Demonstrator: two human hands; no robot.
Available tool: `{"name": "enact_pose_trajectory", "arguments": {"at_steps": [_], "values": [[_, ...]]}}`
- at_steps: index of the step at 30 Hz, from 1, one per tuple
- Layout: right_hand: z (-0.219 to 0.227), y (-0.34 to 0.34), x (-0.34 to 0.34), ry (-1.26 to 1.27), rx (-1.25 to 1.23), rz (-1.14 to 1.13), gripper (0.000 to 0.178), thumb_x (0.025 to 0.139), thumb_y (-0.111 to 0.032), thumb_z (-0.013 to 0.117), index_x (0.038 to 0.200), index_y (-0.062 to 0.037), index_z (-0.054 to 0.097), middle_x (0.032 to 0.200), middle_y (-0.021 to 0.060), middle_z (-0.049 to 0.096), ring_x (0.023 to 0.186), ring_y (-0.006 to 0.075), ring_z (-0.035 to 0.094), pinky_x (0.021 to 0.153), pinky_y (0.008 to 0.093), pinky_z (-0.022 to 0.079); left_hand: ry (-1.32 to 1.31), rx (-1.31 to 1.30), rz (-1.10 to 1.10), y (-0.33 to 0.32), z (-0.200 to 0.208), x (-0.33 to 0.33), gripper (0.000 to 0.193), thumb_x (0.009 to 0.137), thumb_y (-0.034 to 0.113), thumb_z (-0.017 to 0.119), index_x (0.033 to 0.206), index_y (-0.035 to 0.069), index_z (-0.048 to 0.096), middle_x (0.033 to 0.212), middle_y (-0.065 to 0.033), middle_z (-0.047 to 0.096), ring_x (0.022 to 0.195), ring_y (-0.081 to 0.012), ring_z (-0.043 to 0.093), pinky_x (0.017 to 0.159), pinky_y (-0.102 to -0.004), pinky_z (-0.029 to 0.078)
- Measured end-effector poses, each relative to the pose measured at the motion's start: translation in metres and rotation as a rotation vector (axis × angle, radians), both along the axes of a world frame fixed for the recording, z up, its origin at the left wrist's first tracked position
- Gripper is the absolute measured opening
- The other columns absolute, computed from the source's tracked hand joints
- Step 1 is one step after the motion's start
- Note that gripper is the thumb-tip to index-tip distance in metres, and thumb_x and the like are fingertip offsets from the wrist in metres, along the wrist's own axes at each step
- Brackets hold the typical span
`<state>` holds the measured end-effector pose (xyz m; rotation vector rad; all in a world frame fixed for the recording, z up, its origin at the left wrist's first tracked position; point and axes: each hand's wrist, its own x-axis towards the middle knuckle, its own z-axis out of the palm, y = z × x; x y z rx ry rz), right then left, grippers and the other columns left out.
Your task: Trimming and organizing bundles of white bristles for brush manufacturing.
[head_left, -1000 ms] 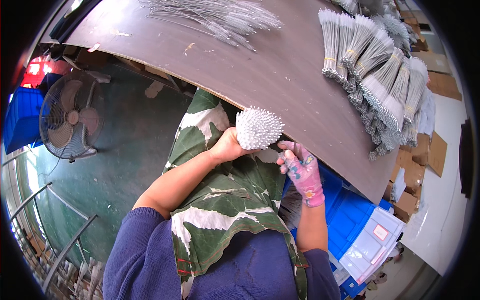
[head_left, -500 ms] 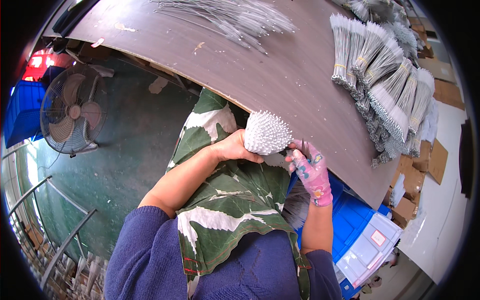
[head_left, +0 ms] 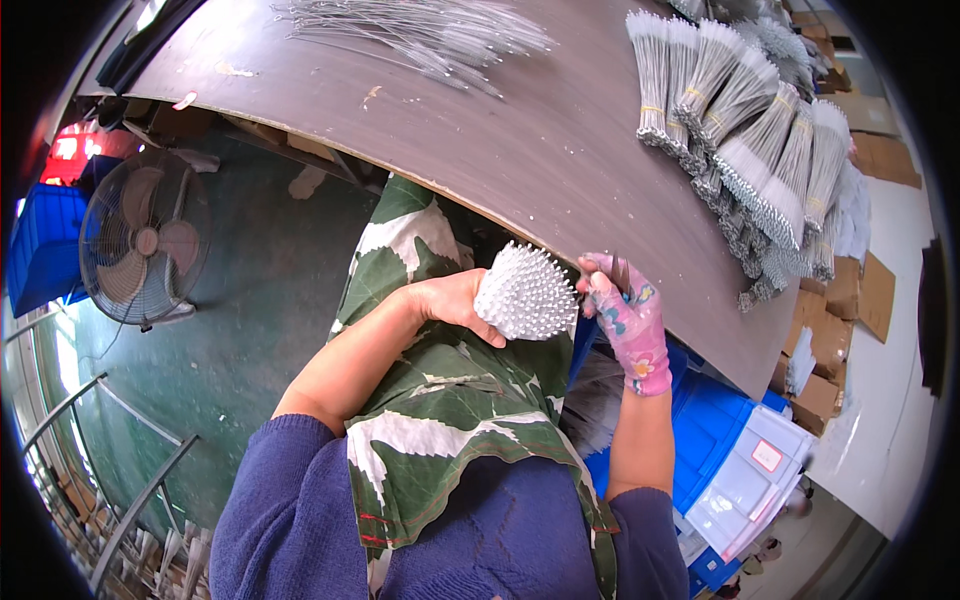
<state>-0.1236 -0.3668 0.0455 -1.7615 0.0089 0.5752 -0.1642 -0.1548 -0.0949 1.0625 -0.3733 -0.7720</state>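
Note:
My left hand [head_left: 455, 302] is wrapped round a thick bundle of thin brushes [head_left: 526, 293], its many white tips facing up in a domed cluster. The lower part of the bundle is hidden by the hand and the camouflage apron. Just right of the bundle, my right hand [head_left: 628, 325] wears a pink flowered fingerless glove. Its fingers are closed on what look like small scissors [head_left: 621, 275], whose pointed dark metal blades stick up while the handles are hidden. A narrow gap separates the right fingertips from the white tips.
Loose thin brushes [head_left: 430, 40] lie on the brown table [head_left: 480, 150]. Several banded brush bundles [head_left: 750, 130] are piled at its right. A standing fan [head_left: 146, 240] is on the left floor. Blue bins [head_left: 705, 415] sit under the table by my right arm, with cardboard boxes [head_left: 825, 350] beyond.
The brush bundle in my left hand has moved slightly left and down, away from the table edge. My right hand has risen a little and drawn apart from it. The whole view has shifted slightly.

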Motion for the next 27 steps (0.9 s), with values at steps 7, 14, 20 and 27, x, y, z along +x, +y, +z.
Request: {"name": "enact_pose_trajectory", "arguments": {"at_steps": [7, 14, 20, 27], "values": [[0.017, 0.005, -0.006, -0.043, 0.080, 0.014, 0.027, 0.090, -0.010, 0.055, 0.115, -0.0015, 0.053, 0.105, 0.0031, 0.058, 0.085, 0.0106, 0.055, 0.070, 0.0246, 0.046, -0.015, -0.008, -0.041, 0.000, 0.016, -0.002, 0.063, 0.060, 0.008, 0.084, 0.116, 0.003, 0.056, 0.107, -0.0041, 0.062, 0.099, -0.0134, 0.056, 0.090, -0.0312, 0.045], [0.047, -0.011, -0.011, 0.118, -0.202, 0.268, 0.024, 0.090, -0.020, 0.055, 0.107, -0.0043, 0.060, 0.079, -0.0005, 0.059, 0.066, 0.0043, 0.050, 0.054, 0.0178, 0.038, 0.018, 0.051, -0.057, 0.004, 0.024, -0.007, 0.050, 0.062, 0.002, 0.081, 0.108, 0.003, 0.061, 0.101, -0.0043, 0.065, 0.096, -0.0133, 0.058, 0.090, -0.0307, 0.045], [0.052, -0.017, -0.012, 0.151, -0.194, 0.381, 0.026, 0.090, -0.024, 0.057, 0.104, -0.0027, 0.061, 0.076, -0.0011, 0.059, 0.065, 0.0038, 0.048, 0.056, 0.0179, 0.038, -0.004, 0.015, -0.101, 0.006, 0.014, -0.010, 0.049, 0.062, 0.002, 0.081, 0.107, 0.002, 0.061, 0.099, -0.0046, 0.065, 0.095, -0.0137, 0.058, 0.089, -0.0305, 0.045], [0.033, -0.011, -0.019, 0.114, 0.062, 0.196, 0.022, 0.083, -0.013, 0.065, 0.100, -0.0007, 0.061, 0.084, 0.0017, 0.061, 0.073, 0.0076, 0.055, 0.065, 0.0212, 0.045, -0.031, 0.039, -0.090, 0.008, 0.018, -0.009, 0.057, 0.060, 0.006, 0.084, 0.111, 0.002, 0.059, 0.104, -0.0055, 0.064, 0.098, -0.0143, 0.056, 0.090, -0.0310, 0.045]]}}
